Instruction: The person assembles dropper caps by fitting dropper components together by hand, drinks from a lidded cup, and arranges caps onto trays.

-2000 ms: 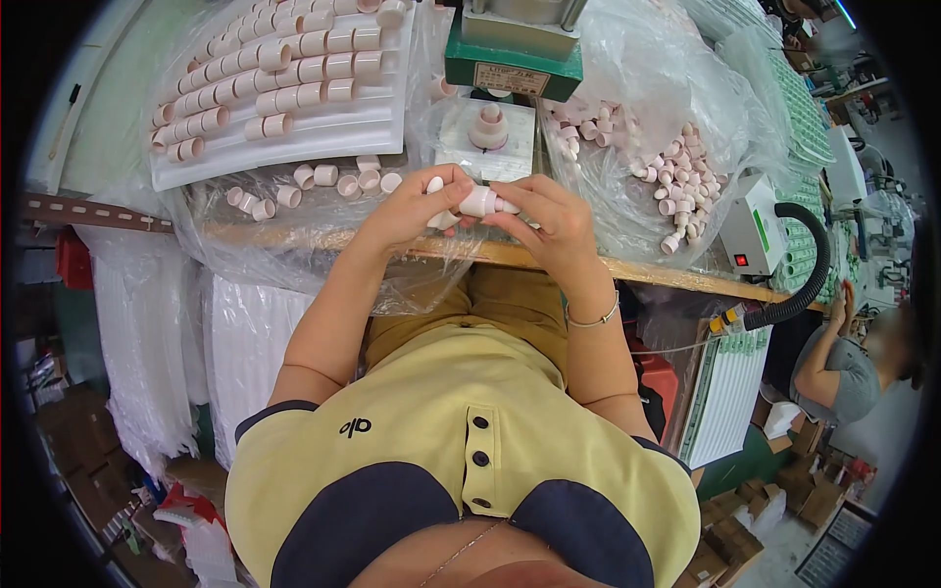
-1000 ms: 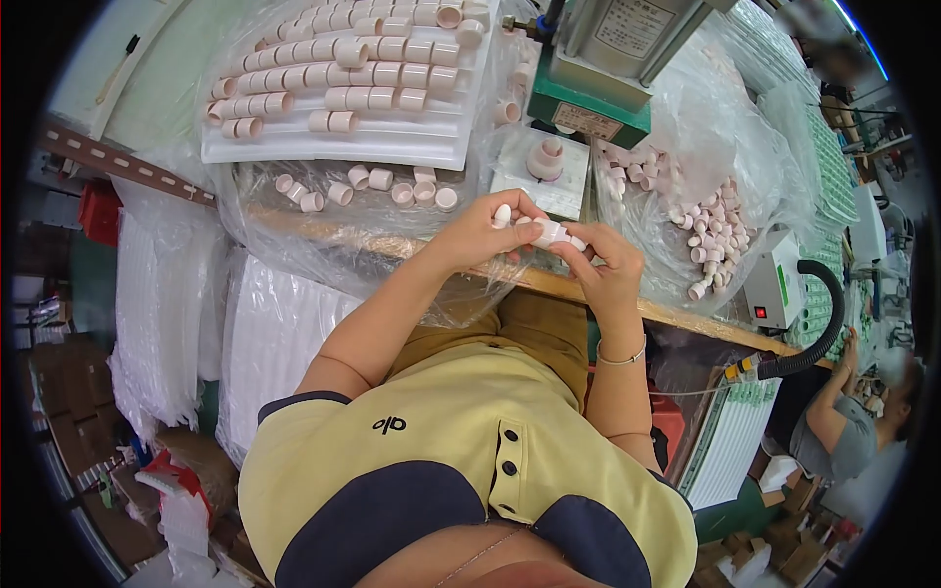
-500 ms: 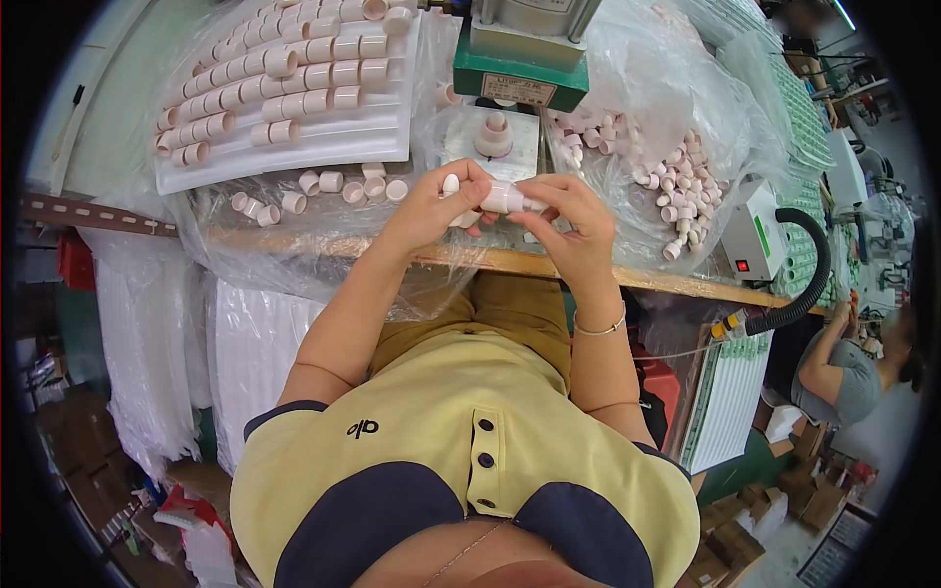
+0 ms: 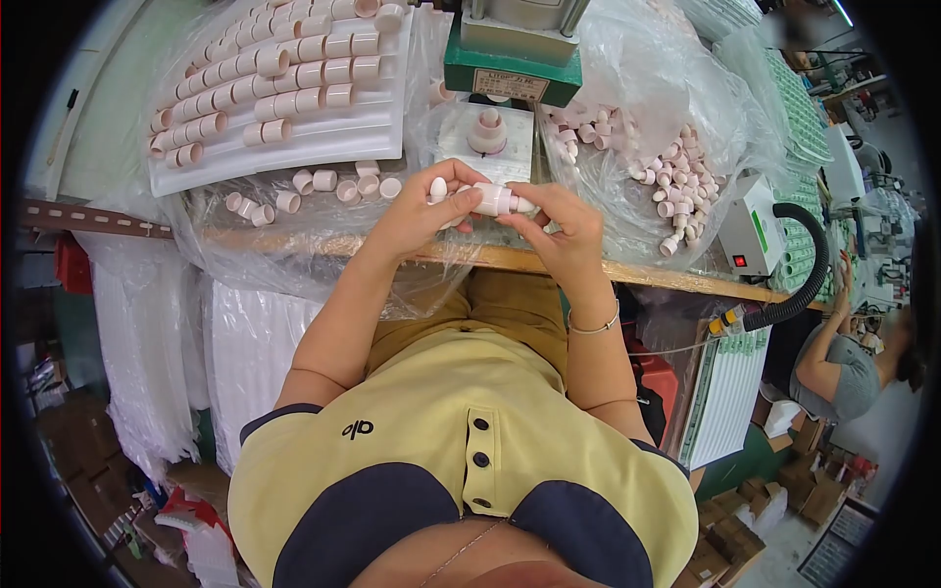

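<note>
Two hands are pinching a pale pink cap (image 4: 493, 199) above the near table edge (image 4: 676, 281).
The left hand (image 4: 417, 211) is gripping its left end, fingers curled around a white knob (image 4: 438, 186); the right hand's (image 4: 564, 220) fingertips are pinching its right. Just beyond, a press (image 4: 512, 73) is standing between a cap-filled tray (image 4: 377, 149) and piled small parts (image 4: 676, 181).

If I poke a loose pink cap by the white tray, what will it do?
The cap may roll, because its sides are round. It's probably light, being small and looking hollow. The wrinkled plastic underneath might slow it.
</note>
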Demonstrator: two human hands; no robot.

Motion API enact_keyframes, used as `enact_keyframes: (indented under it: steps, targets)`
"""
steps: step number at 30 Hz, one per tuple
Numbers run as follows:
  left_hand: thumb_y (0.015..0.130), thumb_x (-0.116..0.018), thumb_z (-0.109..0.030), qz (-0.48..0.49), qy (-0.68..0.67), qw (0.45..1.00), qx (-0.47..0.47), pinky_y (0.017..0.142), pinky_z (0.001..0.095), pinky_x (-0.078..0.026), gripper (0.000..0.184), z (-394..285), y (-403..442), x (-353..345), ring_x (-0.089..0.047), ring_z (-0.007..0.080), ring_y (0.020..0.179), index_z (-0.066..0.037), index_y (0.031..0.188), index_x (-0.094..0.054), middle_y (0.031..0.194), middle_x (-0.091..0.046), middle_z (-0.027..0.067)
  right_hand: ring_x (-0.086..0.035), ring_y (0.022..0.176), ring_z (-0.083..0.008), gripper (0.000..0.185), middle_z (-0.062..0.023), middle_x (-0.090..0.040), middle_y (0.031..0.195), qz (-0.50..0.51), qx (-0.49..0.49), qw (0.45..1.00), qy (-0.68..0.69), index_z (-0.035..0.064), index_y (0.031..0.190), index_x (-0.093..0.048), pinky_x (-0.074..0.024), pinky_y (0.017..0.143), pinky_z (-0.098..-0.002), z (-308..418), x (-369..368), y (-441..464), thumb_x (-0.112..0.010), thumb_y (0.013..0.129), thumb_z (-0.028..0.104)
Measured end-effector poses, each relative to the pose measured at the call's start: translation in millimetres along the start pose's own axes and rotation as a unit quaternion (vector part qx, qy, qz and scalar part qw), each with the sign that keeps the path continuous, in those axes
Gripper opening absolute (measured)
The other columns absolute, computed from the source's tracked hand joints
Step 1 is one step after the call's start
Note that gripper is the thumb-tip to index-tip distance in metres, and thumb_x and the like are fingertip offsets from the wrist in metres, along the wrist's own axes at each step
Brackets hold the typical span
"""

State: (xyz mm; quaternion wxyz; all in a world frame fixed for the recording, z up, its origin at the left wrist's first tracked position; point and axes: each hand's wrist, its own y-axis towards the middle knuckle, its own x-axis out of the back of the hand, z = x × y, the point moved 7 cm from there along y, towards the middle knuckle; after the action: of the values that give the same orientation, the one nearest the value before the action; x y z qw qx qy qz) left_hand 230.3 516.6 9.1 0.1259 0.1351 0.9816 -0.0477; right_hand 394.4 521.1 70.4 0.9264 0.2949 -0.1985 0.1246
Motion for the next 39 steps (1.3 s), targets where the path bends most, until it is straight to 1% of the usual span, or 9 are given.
enact_keyframes:
  steps: [8,18,20,24,26,30,33,37,39]
  targets:
    - [0.093,-0.062,-0.023,-0.004,-0.013,1.0,0.014,0.063,0.0235,-0.051,0.022,5,-2,-2,-0.059,0.0084,0.077,-0.004,0.102,-0.059,0.09,-0.063,0.003,-0.065,0.066,-0.0212,0.029,-0.0062,-0.068,0.086,0.005,0.054,0.996,-0.072,0.0065,0.096,-0.07,-0.0502,0.054,-0.029,21,4,4,-0.078,0.068,0.005]
    - [0.092,-0.063,-0.017,0.005,-0.001,1.0,-0.016,0.068,0.0244,-0.053,0.021,3,-7,-2,-0.058,0.0082,0.083,-0.003,0.107,-0.059,0.097,-0.063,0.0033,-0.055,0.052,-0.0119,0.031,-0.0058,-0.067,0.084,0.015,0.001,1.0,-0.018,0.0063,0.097,-0.069,-0.0431,0.046,-0.0242,12,-1,-4,-0.081,0.069,0.009]
    - [0.092,-0.063,-0.017,-0.004,0.005,1.0,-0.027,0.068,0.0245,-0.053,0.021,2,-7,0,-0.059,0.0083,0.083,-0.003,0.107,-0.059,0.097,-0.063,0.0033,-0.055,0.052,-0.01,0.03,-0.0062,-0.066,0.082,0.015,-0.124,0.989,0.076,0.0045,0.097,-0.069,-0.041,0.046,-0.0226,2,-1,-8,-0.081,0.07,0.009]
    - [0.092,-0.063,-0.015,-0.026,0.012,0.999,-0.042,0.066,0.0242,-0.053,0.019,-1,-8,-1,-0.059,0.0086,0.083,-0.003,0.105,-0.06,0.095,-0.063,0.0035,-0.055,0.054,-0.0093,0.03,-0.006,-0.065,0.081,0.043,-0.238,0.966,0.095,0.003,0.099,-0.069,-0.0402,0.047,-0.0213,-32,-13,-21,-0.08,0.072,0.009]
    - [0.092,-0.063,-0.015,-0.048,-0.028,0.998,-0.018,0.065,0.0239,-0.053,0.018,2,-8,3,-0.059,0.0086,0.083,-0.003,0.105,-0.06,0.094,-0.064,0.0037,-0.056,0.056,-0.0101,0.03,-0.0059,-0.065,0.08,-0.013,-0.062,0.997,0.041,0.0032,0.1,-0.069,-0.041,0.049,-0.0219,-4,-1,-7,-0.079,0.072,0.008]
    - [0.093,-0.061,-0.018,-0.03,0.012,0.999,-0.033,0.065,0.023,-0.052,0.02,-3,-6,1,-0.059,0.0086,0.081,-0.002,0.106,-0.06,0.093,-0.064,0.0045,-0.064,0.07,-0.0151,0.029,-0.0092,-0.067,0.09,0.0,-0.02,0.997,0.07,0.0036,0.103,-0.068,-0.0523,0.057,-0.0247,8,-1,0,-0.074,0.075,0.002]
    - [0.094,-0.061,-0.019,-0.023,-0.002,1.0,0.002,0.065,0.0235,-0.052,0.021,2,-3,2,-0.059,0.0087,0.081,-0.002,0.105,-0.06,0.092,-0.064,0.0046,-0.064,0.081,-0.0141,0.033,-0.0093,-0.067,0.099,0.032,-0.013,0.998,0.058,0.0037,0.106,-0.069,-0.0529,0.063,-0.0222,9,-4,1,-0.073,0.074,-0.005]
    - [0.095,-0.058,-0.024,-0.004,0.015,1.0,0.008,0.068,0.024,-0.052,0.025,3,-3,-4,-0.061,0.0101,0.086,-0.003,0.109,-0.056,0.098,-0.063,0.0052,-0.064,0.068,-0.0177,0.03,-0.0088,-0.067,0.093,0.015,0.006,0.999,0.036,0.0042,0.104,-0.068,-0.0529,0.057,-0.0257,9,-1,0,-0.074,0.075,0.002]
    - [0.095,-0.059,-0.023,-0.012,0.016,1.0,-0.006,0.069,0.0241,-0.052,0.025,-1,-4,-6,-0.06,0.0098,0.087,-0.003,0.109,-0.056,0.098,-0.063,0.0047,-0.06,0.058,-0.016,0.028,-0.0087,-0.067,0.088,0.04,-0.039,0.998,-0.012,0.004,0.103,-0.068,-0.0486,0.052,-0.0262,6,-1,-2,-0.076,0.075,0.006]
